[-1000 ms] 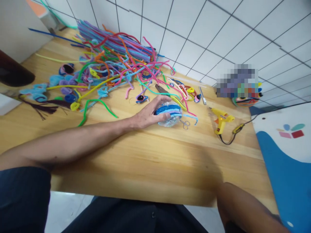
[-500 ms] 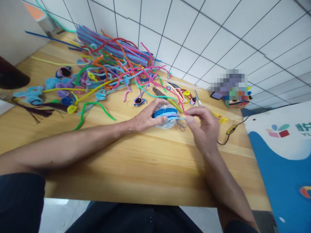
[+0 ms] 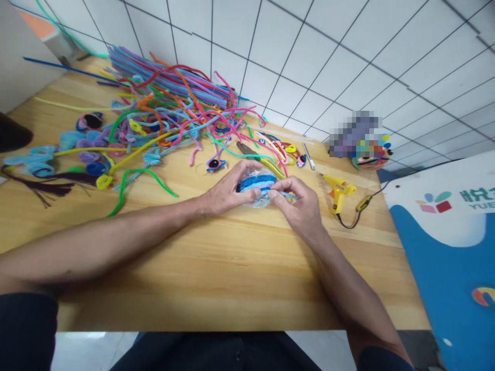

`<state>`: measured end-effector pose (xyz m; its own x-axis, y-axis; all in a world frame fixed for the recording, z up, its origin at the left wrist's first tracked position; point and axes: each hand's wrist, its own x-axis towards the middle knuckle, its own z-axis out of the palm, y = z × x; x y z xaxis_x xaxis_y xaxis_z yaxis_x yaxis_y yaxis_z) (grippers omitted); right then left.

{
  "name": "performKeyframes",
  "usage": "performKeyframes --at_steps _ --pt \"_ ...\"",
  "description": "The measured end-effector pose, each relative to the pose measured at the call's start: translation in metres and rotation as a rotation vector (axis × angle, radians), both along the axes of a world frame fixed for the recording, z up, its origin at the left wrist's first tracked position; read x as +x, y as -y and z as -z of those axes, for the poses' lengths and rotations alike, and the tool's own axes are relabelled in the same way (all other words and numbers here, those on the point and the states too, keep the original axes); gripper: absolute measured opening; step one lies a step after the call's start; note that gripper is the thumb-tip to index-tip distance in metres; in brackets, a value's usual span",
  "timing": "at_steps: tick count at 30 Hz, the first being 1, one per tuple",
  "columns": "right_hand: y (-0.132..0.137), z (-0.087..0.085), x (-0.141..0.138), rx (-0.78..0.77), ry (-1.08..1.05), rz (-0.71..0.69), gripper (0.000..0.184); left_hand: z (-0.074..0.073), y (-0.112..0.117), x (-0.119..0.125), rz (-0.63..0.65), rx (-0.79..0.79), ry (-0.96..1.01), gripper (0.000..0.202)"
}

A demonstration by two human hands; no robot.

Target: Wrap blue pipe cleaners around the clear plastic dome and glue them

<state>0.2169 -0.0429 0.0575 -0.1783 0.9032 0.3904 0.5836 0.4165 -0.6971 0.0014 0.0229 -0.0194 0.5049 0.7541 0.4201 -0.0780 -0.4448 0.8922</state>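
A round, clear ball [image 3: 257, 180] banded with dark blue, light blue and lilac pipe cleaners sits just over the table. My left hand [image 3: 226, 193] is closed round its left side, thumb in front and fingers behind. At the ball's right side, my right hand [image 3: 299, 203] pinches a light blue pipe cleaner [image 3: 290, 196] against the surface; its tail sticks out past the fingers. Behind the ball lie pliers [image 3: 247, 150] with dark jaws and yellow-green handles. The scissors are mostly hidden by my right hand.
A large heap of coloured pipe cleaners [image 3: 166, 82] fills the back left. On the right lie a yellow glue gun [image 3: 338, 190] with its cable and a pen-like tool [image 3: 308, 156]. A green pipe cleaner [image 3: 124, 188] curves near my left forearm. A tiled wall [image 3: 232, 36] stands behind.
My right hand has moved left, from beside the ball to against it, bringing the light blue strand onto its surface. The glue gun now shows in full. The view has shifted slightly.
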Motion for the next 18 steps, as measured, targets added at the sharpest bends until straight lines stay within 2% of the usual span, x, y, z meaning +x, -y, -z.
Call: performKeyframes --at_steps 7,18 --pt "-0.0023 -0.0001 0.0070 0.055 0.095 -0.139 0.006 0.0018 -0.0012 -0.0003 0.009 0.031 0.000 0.062" --pt "-0.0050 0.0003 0.0105 0.044 0.105 -0.159 0.009 0.0030 -0.0040 -0.0014 0.023 0.051 -0.019 0.059"
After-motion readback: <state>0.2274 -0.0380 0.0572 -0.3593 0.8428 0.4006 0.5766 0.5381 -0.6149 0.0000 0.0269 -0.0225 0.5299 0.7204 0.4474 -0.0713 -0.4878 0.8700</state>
